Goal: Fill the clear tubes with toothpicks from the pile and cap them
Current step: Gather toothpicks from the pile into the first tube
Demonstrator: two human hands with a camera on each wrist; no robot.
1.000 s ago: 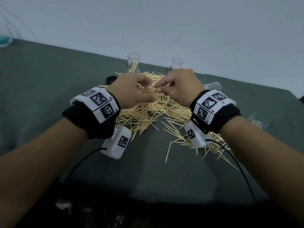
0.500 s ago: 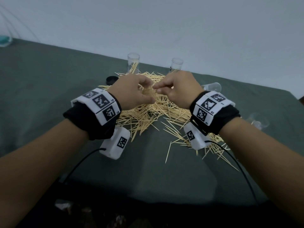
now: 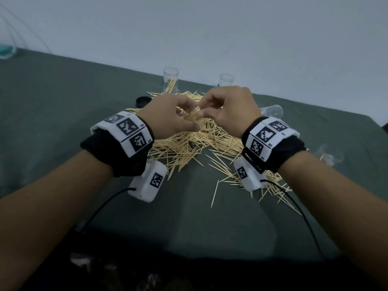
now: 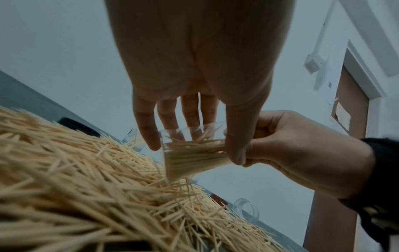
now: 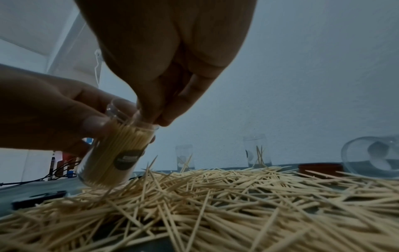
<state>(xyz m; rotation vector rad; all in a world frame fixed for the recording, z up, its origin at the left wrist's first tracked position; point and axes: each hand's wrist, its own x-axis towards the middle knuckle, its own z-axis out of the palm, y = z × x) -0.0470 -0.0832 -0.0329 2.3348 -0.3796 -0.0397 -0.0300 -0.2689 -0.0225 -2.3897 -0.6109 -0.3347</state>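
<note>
Toothpick-packed clear tube (image 5: 112, 156) stands tilted on pile (image 5: 215, 196).

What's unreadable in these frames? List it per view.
- Head: the held tube is hidden behind the left hand and right hand; only toothpick ends show.
- Right wrist: the dark label on the tube is too blurred to read.
- Right wrist: the right hand's fingertips meet at the tube mouth; whether they pinch toothpicks is unclear.
- Left wrist: the near pile is blurred.
</note>
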